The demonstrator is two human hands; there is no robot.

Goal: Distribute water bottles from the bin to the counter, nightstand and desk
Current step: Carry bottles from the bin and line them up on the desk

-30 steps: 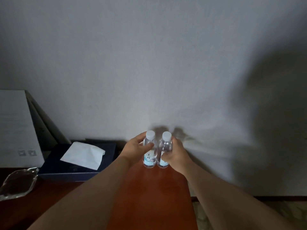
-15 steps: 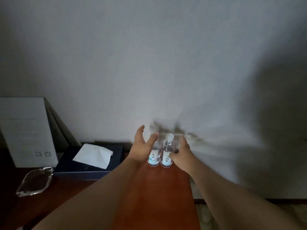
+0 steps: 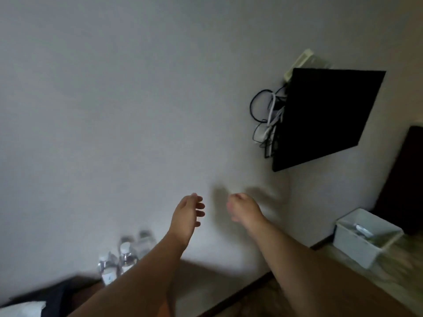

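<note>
Two small clear water bottles (image 3: 114, 264) with white caps stand side by side against the wall at the lower left, on the desk whose top is mostly hidden under my left forearm. My left hand (image 3: 186, 212) is raised in front of the wall, empty, fingers spread. My right hand (image 3: 243, 209) is beside it, empty, fingers loosely curled. Both hands are well above and to the right of the bottles. A white bin (image 3: 364, 236) sits on the floor at the right, with something clear inside that I cannot make out.
A black wall-mounted TV (image 3: 325, 115) hangs at the upper right with a tangle of cables (image 3: 266, 122) beside it. A dark piece of furniture (image 3: 405, 179) stands at the far right edge. A dark tissue box with a white tissue (image 3: 25, 308) is at the bottom left.
Both hands have let go of the two bottles, which stay on the desk. The view has swung right and tilted, bringing the TV and the white bin into sight.
</note>
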